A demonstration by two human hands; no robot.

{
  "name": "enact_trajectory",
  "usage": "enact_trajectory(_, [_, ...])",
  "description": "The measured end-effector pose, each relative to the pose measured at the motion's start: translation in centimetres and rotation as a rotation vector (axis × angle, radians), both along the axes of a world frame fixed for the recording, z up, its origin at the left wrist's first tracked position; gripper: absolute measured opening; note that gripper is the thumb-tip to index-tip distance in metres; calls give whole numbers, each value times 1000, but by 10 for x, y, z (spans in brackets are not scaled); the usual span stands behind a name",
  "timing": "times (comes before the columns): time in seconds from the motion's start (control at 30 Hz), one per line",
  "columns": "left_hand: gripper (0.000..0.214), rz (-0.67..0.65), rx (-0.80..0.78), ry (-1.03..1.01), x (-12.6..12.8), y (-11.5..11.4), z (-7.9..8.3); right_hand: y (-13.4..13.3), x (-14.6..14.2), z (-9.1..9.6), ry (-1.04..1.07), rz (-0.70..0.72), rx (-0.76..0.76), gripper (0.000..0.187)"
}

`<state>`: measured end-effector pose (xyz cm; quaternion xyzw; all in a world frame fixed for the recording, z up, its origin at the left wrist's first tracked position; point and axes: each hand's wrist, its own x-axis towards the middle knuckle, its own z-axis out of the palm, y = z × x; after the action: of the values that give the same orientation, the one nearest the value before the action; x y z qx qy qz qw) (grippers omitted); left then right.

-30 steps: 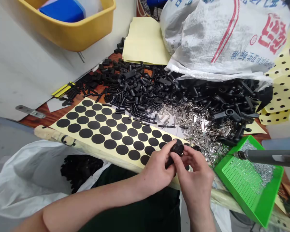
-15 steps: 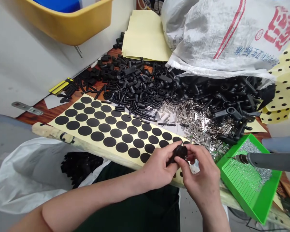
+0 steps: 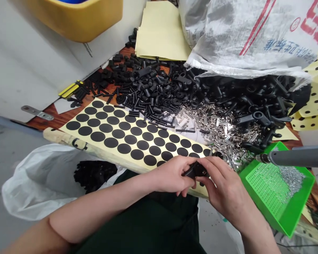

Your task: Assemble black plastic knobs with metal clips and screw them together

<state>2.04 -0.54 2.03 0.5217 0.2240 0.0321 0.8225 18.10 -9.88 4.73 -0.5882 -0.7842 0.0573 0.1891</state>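
Note:
Between both hands, over the bench's front edge, is a small black plastic part (image 3: 193, 171). My left hand (image 3: 175, 174) is closed round its left end. On its right end the thumb and fingers of my right hand (image 3: 219, 176) are closed, covering much of it. Under and left of the hands lies a pale yellow sheet of round black stickers (image 3: 131, 139). Just beyond my right hand spreads a heap of small silvery metal clips (image 3: 225, 135).
Piles of black plastic parts (image 3: 159, 84) cover the bench's back, below a white woven sack (image 3: 243, 35). At right, a powered screwdriver (image 3: 294, 157) reaches over a green tray (image 3: 274, 208) of screws. A white bag (image 3: 39, 183) hangs front left; a yellow bin (image 3: 87, 21) juts out above.
My right hand has turned further over the black part, and its fingers now cover the end that showed as a round knob. The whole view has shifted slightly.

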Motion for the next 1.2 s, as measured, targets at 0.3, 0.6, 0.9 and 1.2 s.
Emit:
enact_trajectory(0.3, [44, 169, -230, -118, -2, -6, 5, 0, 1, -12, 401, -214, -21, 35])
enact_trajectory(0.6, [27, 378, -339, -225, -8, -15, 7, -7, -34, -24, 1082, -645, -195, 23])
enact_trajectory(0.9, [26, 572, -314, -160, -34, -10, -1, 22, -36, -17, 1003, -530, -474, 32])
enact_trajectory(1.2, [36, 801, -160, -127, -78, 11, 11, 72, -13, -24, 342, -671, -270, 26])
